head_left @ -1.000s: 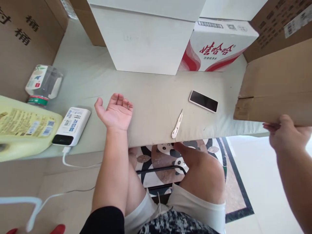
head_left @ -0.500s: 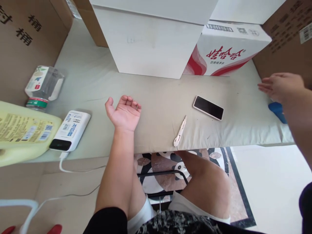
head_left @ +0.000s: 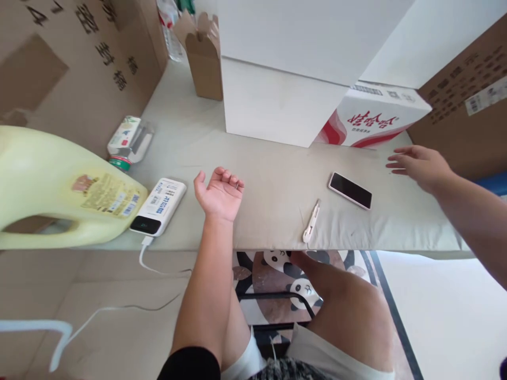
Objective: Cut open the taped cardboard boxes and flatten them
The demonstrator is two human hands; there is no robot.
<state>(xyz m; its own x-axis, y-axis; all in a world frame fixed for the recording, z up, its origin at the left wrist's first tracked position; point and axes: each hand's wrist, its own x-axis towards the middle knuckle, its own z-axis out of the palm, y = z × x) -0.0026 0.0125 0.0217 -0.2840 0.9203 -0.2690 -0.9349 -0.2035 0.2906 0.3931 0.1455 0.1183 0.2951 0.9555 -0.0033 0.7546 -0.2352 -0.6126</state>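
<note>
My left hand (head_left: 220,194) rests palm up on the cloth-covered table, holding nothing, its fingers loosely curled and the thumb apart. To its right lies a slim white utility knife (head_left: 311,221), tip pointing away from me. A smartphone (head_left: 350,190) with a dark screen and pale edge lies further right. Above the table, just past the phone, my right hand (head_left: 422,164) reaches in from the right with its fingers apart and nothing in them. Left of my left hand sits a white power bank (head_left: 166,203) with a cable plugged in.
A big yellow jug (head_left: 91,179) and a clear bottle (head_left: 137,140) lie at the left. White boxes (head_left: 273,105), a red-and-white carton (head_left: 372,119) and a small brown box (head_left: 204,66) line the back. Large cardboard boxes (head_left: 79,79) flank both sides. Something blue (head_left: 495,183) shows at the right edge.
My right hand has moved left, away from the blue object and closer to the phone, its fingers spreading. My left hand keeps its pose. The view has turned left, showing more of the jug.
</note>
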